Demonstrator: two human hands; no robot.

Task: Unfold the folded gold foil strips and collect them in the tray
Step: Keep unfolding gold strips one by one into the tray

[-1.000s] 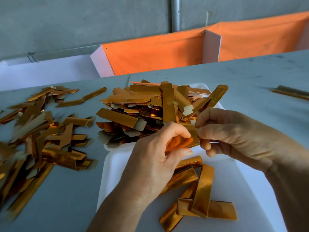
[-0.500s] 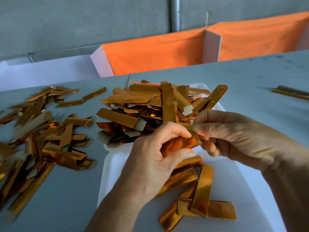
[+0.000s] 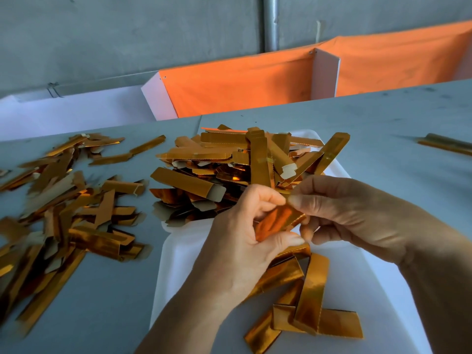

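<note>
Closest: a small bunch of gold foil strips lies in the near part of the white tray, some crossed over each other. Just above them, both hands hold one folded gold strip in the air over the tray. Left hand: thumb & fingers curled round the strip's lower end, pinching it. Right hand: fingertips pinch the strip's upper end, other fingers curled under. The hands almost touch.

Behind the hands a big pile of gold strips sits on the far end of the tray, w/ some hanging over the edge. To the left, more loose strips are spread on the grey surface. Far right, one strip alone. At the back: orange cloth, grey wall & a metal pipe.
</note>
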